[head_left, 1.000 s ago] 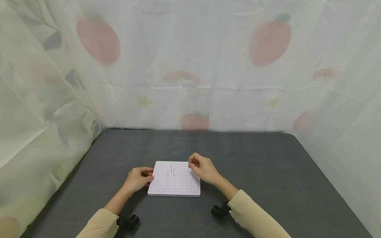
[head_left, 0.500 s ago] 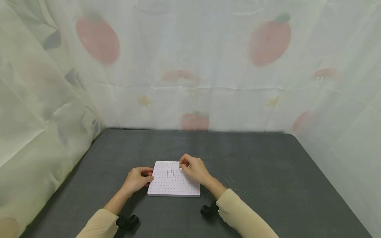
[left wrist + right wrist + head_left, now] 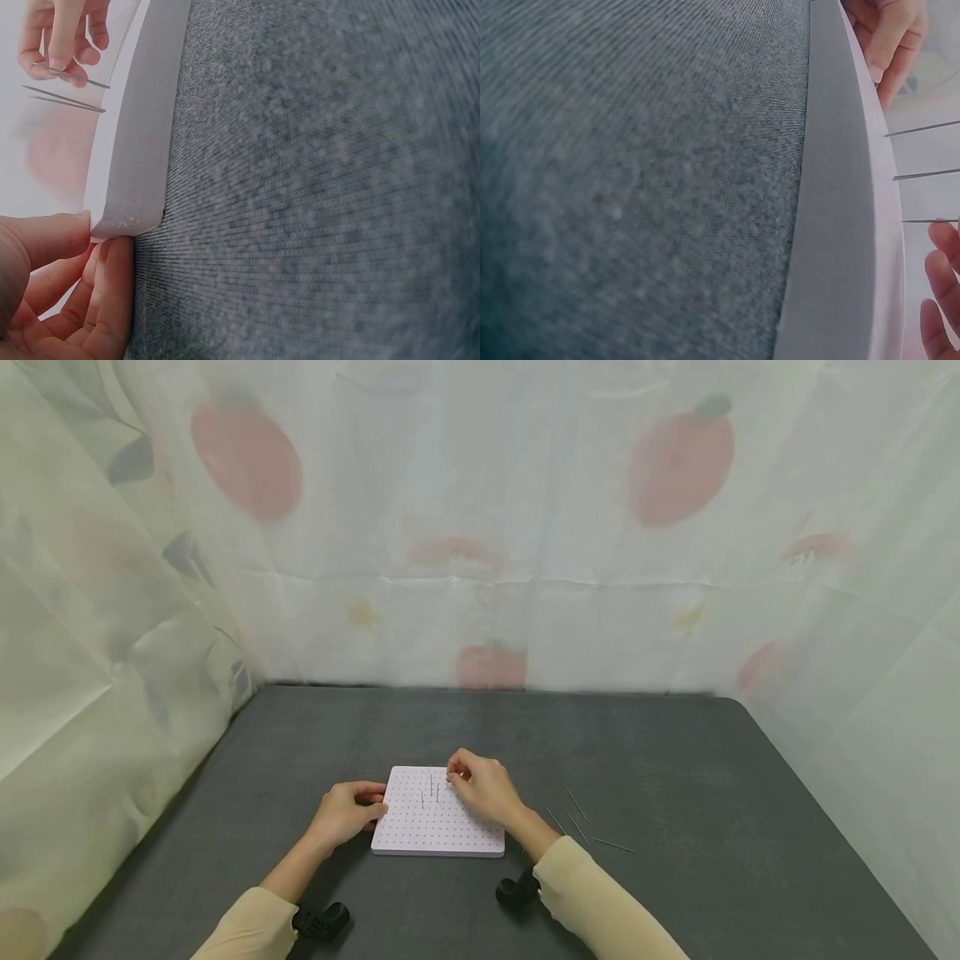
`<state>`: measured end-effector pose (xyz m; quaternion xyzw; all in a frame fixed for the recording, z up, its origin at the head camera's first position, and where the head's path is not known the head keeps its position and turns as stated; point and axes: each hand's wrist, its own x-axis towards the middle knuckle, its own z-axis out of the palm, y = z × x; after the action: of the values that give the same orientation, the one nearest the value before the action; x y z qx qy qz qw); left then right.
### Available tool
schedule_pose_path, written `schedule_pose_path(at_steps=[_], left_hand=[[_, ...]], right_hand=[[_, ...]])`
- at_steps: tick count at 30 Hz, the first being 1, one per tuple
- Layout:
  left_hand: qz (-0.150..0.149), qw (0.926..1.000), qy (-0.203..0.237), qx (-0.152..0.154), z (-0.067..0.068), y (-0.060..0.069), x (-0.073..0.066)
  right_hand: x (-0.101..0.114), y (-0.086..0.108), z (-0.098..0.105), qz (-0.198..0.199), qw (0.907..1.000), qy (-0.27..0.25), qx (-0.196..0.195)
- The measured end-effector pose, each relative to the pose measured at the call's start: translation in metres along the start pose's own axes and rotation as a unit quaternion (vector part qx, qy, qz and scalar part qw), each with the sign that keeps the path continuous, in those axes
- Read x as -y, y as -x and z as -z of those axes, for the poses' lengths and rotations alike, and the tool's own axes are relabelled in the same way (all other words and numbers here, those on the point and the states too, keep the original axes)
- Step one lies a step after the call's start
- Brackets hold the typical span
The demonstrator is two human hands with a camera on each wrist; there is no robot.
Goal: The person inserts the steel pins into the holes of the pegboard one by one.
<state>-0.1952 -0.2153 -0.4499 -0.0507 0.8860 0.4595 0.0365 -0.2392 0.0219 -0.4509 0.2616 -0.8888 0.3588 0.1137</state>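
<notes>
A white pegboard (image 3: 442, 827) with rows of small holes lies on the grey table. My left hand (image 3: 345, 814) grips its left edge, thumb on top and fingers against the side, as the left wrist view shows. Several thin metal pins (image 3: 431, 785) stand upright in the board's upper middle. Just right of them, my right hand (image 3: 483, 789) pinches a thin metal pin at the board's surface. In the left wrist view a pin (image 3: 90, 82) crosses the right fingertips. Whether the held pin's tip sits in a hole cannot be made out.
Several loose metal pins (image 3: 577, 828) lie on the table (image 3: 675, 793) to the right of the board, beside the right forearm. A printed curtain (image 3: 585, 635) hangs behind the table and along its sides. A black wrist camera (image 3: 517, 892) sits under each forearm.
My right hand has moved left across the board with the pin, towards the standing pins, and slowed there. More loose pins show beside the forearm. My left hand has stayed put.
</notes>
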Motion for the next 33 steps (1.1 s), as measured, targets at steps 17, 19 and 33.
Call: schedule_pose_path(at_steps=[17, 19, 33], left_hand=[[0.000, 1.0000, 0.001, -0.002, -0.0005, 0.0010, 0.0004], [0.002, 1.0000, 0.000, -0.002, -0.0004, 0.0017, 0.0004], [0.006, 1.0000, -0.001, -0.004, 0.0003, 0.0032, -0.0001]], right_hand=[[0.0013, 0.0001, -0.0004, -0.002, 0.9995, 0.024, 0.021], [0.0010, 0.0000, -0.0004, 0.002, 0.9993, 0.028, 0.023], [0.0022, -0.0011, -0.0050, -0.005, 0.9974, 0.059, 0.041]])
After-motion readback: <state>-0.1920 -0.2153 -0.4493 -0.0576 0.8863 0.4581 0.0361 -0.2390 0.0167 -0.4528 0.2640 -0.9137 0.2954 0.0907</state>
